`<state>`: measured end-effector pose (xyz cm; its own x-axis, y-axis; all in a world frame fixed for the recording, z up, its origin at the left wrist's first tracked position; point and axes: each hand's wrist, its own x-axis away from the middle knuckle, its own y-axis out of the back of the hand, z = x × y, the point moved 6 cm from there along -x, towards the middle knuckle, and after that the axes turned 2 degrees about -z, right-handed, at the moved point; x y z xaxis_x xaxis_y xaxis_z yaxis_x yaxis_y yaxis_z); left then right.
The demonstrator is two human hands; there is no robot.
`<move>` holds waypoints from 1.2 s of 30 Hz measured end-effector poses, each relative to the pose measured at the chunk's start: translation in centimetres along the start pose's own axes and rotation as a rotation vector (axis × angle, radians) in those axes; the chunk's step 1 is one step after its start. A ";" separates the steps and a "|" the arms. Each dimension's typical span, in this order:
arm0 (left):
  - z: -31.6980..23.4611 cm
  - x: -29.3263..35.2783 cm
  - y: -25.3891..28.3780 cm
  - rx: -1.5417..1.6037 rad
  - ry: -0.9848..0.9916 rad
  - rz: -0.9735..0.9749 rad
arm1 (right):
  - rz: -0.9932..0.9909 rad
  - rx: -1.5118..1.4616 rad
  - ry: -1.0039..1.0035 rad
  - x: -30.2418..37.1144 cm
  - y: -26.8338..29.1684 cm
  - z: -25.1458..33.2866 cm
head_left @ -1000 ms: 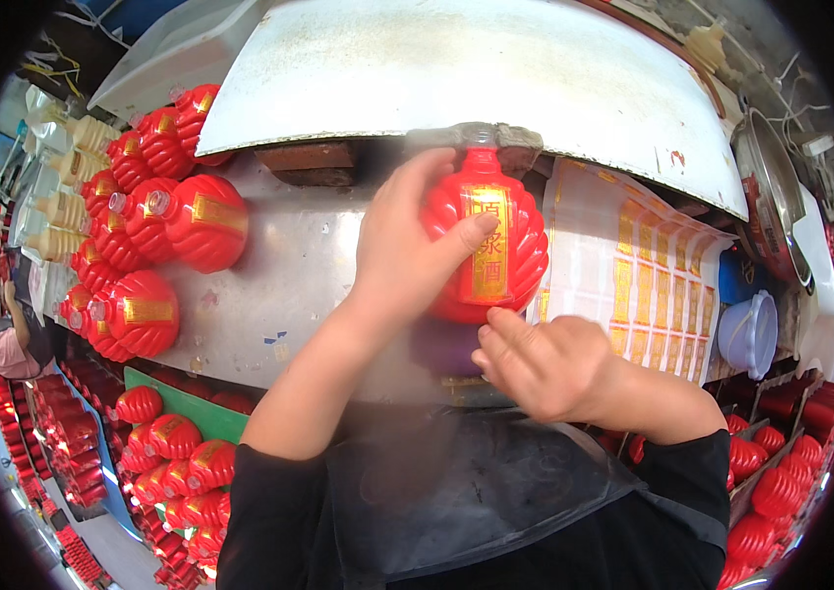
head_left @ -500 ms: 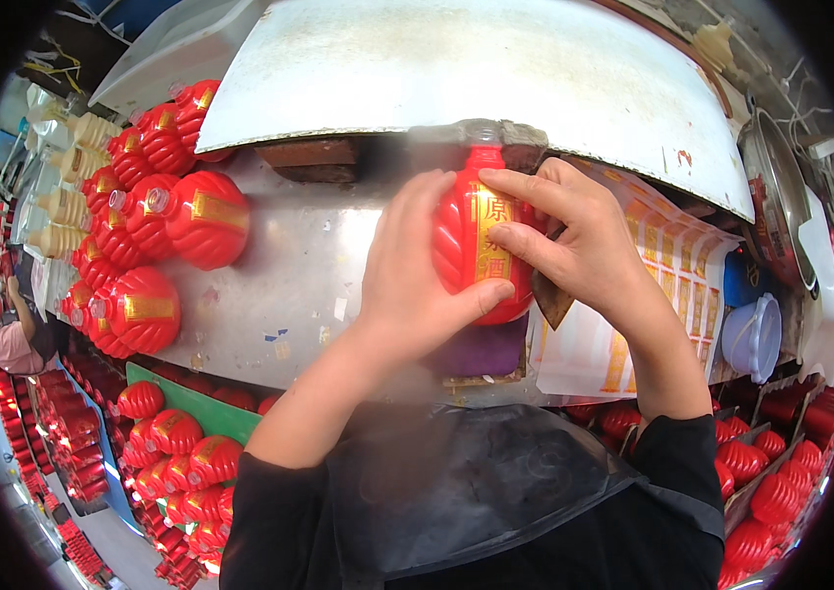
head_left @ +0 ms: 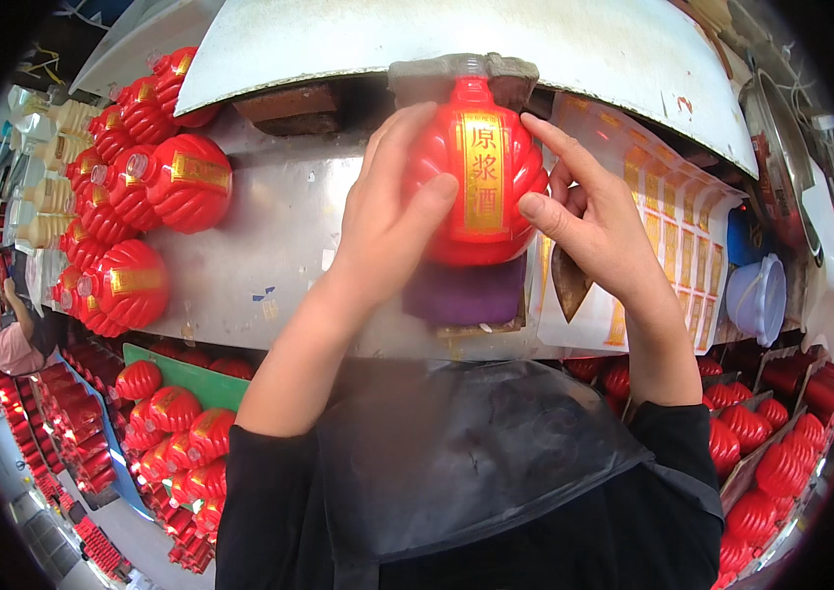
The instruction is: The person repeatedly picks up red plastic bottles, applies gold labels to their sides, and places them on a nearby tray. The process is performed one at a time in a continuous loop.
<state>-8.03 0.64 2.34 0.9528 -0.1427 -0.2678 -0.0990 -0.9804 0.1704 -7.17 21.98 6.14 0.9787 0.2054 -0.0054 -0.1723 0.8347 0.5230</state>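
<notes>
A round red bottle [head_left: 468, 239] with ridged sides and a gold label [head_left: 485, 177] on its front lies with its clear neck away from me. The neck rests in a dark padded notch, and the body is over a purple pad [head_left: 476, 295]. My left hand [head_left: 377, 216] curves round the bottle's left side, thumb at the label's left. On the other side, my right hand [head_left: 599, 216] has its index finger and thumb touching the bottle's edge. A brown pointed blade [head_left: 568, 283] sticks out below its curled fingers, which hide the handle.
Sheets of gold labels [head_left: 672, 236] lie at the right, beside a pale blue bucket [head_left: 757, 299]. Several red bottles [head_left: 186, 182] stand at the left. A white board [head_left: 466, 29] spans the far side. More bottles are stacked below on both sides; a person [head_left: 19, 329] is at far left.
My thumbs and right index finger have moved off the label to the bottle's sides, so more of the label shows. The whole view has shifted slightly.
</notes>
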 end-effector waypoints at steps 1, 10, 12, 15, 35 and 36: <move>-0.1 0.0 -0.1 -0.014 0.002 0.001 | -0.016 0.014 -0.005 0.3 -0.2 0.0; 0.1 -0.1 -0.3 0.033 0.081 -0.049 | -0.132 0.243 0.038 0.7 -1.0 1.1; 0.2 -0.1 -0.2 0.026 0.073 -0.047 | -0.141 0.264 0.053 0.7 -1.0 1.3; 0.1 -0.1 -0.1 -0.022 0.056 -0.028 | -0.149 0.297 0.065 0.6 -1.0 1.3; 0.3 0.0 -0.5 0.143 0.127 -0.024 | -0.071 0.044 0.007 0.3 -0.8 -0.5; 0.3 0.0 -0.5 0.129 0.132 -0.033 | -0.100 0.089 0.035 0.4 -0.8 -0.1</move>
<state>-8.04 1.13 1.95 0.9847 -0.0999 -0.1428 -0.0953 -0.9947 0.0389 -6.67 21.46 5.62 0.9858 0.1421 -0.0901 -0.0617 0.8035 0.5920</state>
